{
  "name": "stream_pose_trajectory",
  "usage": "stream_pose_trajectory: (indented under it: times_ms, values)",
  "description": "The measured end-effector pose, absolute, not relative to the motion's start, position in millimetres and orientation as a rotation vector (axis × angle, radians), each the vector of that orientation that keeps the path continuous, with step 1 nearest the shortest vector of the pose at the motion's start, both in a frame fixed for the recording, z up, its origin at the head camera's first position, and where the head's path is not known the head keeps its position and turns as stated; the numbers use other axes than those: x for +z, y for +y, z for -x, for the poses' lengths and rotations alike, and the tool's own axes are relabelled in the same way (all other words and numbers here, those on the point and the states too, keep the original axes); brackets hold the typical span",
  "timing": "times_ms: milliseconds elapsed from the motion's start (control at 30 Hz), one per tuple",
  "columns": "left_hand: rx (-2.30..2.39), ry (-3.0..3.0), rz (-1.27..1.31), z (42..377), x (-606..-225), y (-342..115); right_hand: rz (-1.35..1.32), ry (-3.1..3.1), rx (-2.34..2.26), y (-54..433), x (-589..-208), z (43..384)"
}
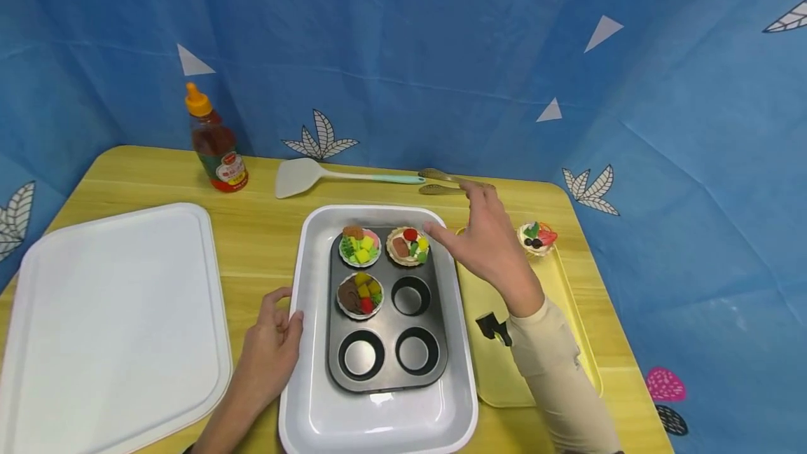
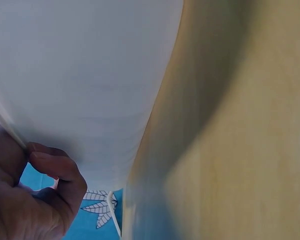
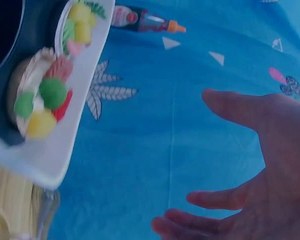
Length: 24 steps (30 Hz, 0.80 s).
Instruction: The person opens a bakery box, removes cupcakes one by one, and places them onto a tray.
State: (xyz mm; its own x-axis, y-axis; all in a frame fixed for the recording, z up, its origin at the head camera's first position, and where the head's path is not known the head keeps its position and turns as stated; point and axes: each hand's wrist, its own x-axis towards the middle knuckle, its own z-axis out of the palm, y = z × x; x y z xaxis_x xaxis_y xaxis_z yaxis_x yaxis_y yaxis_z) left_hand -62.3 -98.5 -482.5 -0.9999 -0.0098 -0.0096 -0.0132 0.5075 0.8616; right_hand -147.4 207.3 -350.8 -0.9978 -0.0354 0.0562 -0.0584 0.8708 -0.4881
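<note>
A deep white tray (image 1: 387, 426) holds a dark muffin pan (image 1: 392, 328). In three of the pan's cups sit toy tarts: one with green and yellow bits (image 1: 360, 246), one with a red topping (image 1: 407, 246), one with brown cream (image 1: 360, 296). My left hand (image 1: 271, 345) grips the tray's left rim, fingers curled at the edge in the left wrist view. My right hand (image 1: 488, 247) hovers beside the tray's upper right corner, thumb and fingers spread with nothing between them. Right of it, a tart with strawberry (image 1: 536, 237) rests at the upper edge of a yellow tray (image 1: 504, 387).
A flat white tray (image 1: 120, 328) lies at left. Along the back stand a sauce bottle (image 1: 218, 142), a spatula (image 1: 302, 176) and metal tongs (image 1: 438, 189), partly hidden behind my right hand. A blue curtain (image 1: 403, 54) hangs behind the table.
</note>
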Motion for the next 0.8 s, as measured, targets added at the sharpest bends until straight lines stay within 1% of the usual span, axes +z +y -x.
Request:
stream_pose_trajectory:
  times_ms: [367, 800]
  values:
    - [1.588, 2.723, -0.009, 62, -483, -100, -0.125, -3.118, 0.75, 172, -377, 166]
    - [1.581, 2.709, 0.014, 63, -482, -100, -0.119, -3.274, 0.71, 160, -410, 179]
